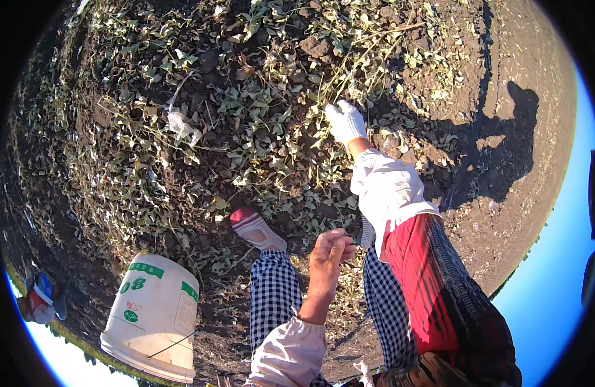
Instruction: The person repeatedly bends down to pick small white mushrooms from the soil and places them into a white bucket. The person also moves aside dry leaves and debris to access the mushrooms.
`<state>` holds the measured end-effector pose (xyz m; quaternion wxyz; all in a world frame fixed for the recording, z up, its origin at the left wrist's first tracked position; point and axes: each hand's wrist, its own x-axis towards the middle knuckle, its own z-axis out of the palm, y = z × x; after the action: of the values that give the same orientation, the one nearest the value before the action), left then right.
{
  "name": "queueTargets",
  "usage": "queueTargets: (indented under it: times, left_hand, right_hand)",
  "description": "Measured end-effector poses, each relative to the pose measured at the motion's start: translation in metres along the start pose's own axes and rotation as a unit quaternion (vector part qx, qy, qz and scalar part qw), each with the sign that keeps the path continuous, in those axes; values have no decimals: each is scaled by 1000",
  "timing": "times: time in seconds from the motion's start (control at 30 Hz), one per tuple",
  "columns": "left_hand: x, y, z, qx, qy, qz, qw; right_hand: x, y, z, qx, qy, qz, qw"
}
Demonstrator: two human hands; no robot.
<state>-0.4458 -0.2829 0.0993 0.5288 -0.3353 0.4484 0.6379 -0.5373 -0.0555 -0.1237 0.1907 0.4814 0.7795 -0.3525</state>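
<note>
My left hand (325,266) is bare and raised between my legs, its fingers curled together. A small, thin dark object (354,244) shows at the fingertips, too small to identify. My right hand (346,122) wears a white knitted glove and reaches down to the ground ahead. Its fingers are curled at the lower end of a bunch of dry plant stems (358,77); the palm side is hidden. Wilted, leafy vines (259,104) cover the soil around it.
A white plastic bucket (155,309) with green print and a wire handle stands beside my foot (256,227) on the left. Torn, pale plastic film (181,126) lies among the vines. Another person (42,297) is at the far left. Bare soil (529,159) stretches along the right.
</note>
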Motion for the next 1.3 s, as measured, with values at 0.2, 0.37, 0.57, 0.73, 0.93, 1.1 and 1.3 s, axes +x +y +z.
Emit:
queueTargets:
  times: [0.2, 0.37, 0.57, 0.73, 0.93, 1.1, 1.3]
  left_hand:
    - [2, 6, 0, -15, -4, 2, 1000]
    - [1, 9, 1, -28, -2, -1, 1000]
    - [3, 7, 0, -17, -4, -9, 1000]
    - [3, 13, 0, -31, -3, -6, 999]
    - [8, 23, 3, -52, -15, 7, 999]
    - [6, 34, -7, -71, 7, 19, 997]
    - [7, 34, -17, -103, 8, 28, 994]
  right_hand:
    - [-110, 22, -13, -196, -308, -134, 921]
    - [-87, -10, -53, 243, -178, -43, 953]
    - [61, -22, -89, -31, 146, -179, 972]
    - [17, -71, -42, -276, 9, -143, 951]
    - [-61, -80, -22, -367, -307, -291, 828]
    - [-36, -159, -14, -217, -101, -390, 889]
    - [23, -211, -2, -293, -36, -330, 896]
